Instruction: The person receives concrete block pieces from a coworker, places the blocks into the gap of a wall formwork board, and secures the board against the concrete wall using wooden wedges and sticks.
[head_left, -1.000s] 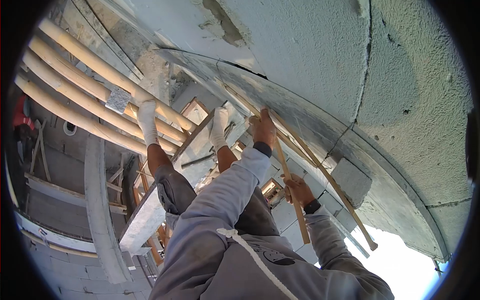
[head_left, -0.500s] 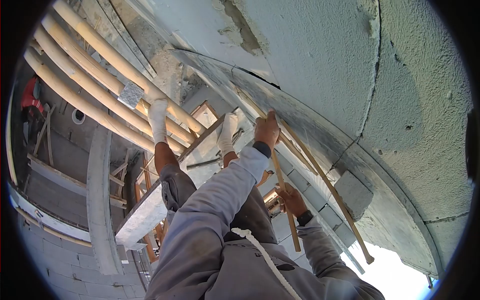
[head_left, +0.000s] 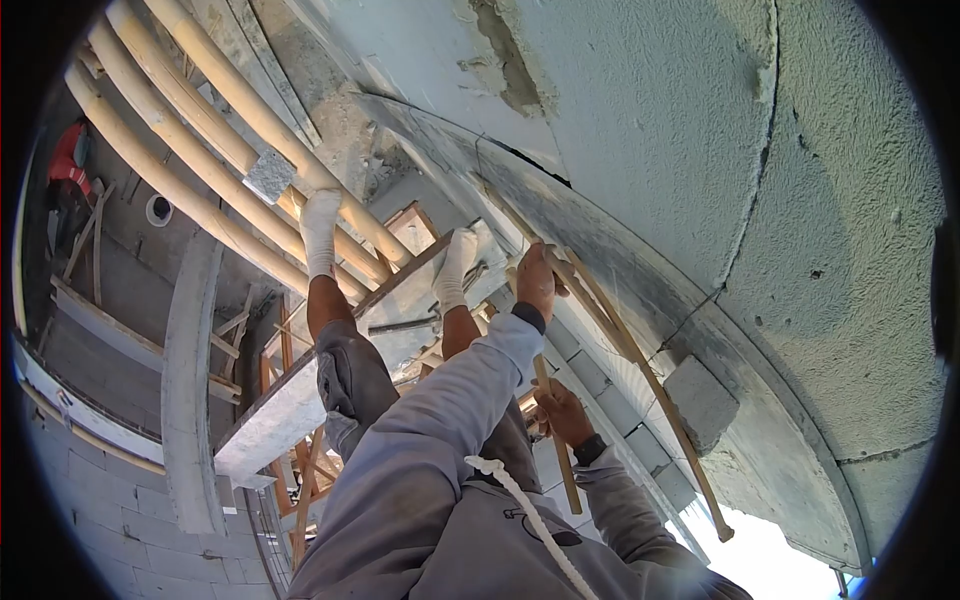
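My left hand [head_left: 537, 278] is closed around the upper part of a thin wooden stick [head_left: 568, 487], close against the curved concrete edge. Lower down, my right hand [head_left: 565, 412] grips the same stick, whose bottom end sticks out below the fingers. Beside my left hand a longer wooden strip [head_left: 668, 405] slants down to the right along the wall. Another strip [head_left: 505, 208] runs up and left from that hand; whether my fingers touch either strip is unclear.
My feet in white socks stand on wooden poles [head_left: 225, 90] and a concrete beam [head_left: 270, 420]. A grey block [head_left: 270, 177] sits on the poles; a dark metal bar [head_left: 402, 326] lies by my foot. The curved wall [head_left: 660, 120] fills the right. A person in red [head_left: 70, 160] is below left.
Both hands and the stick have shifted a little; my right hand has moved slightly left and down. The whole view has tilted slightly. Both hands keep their grip.
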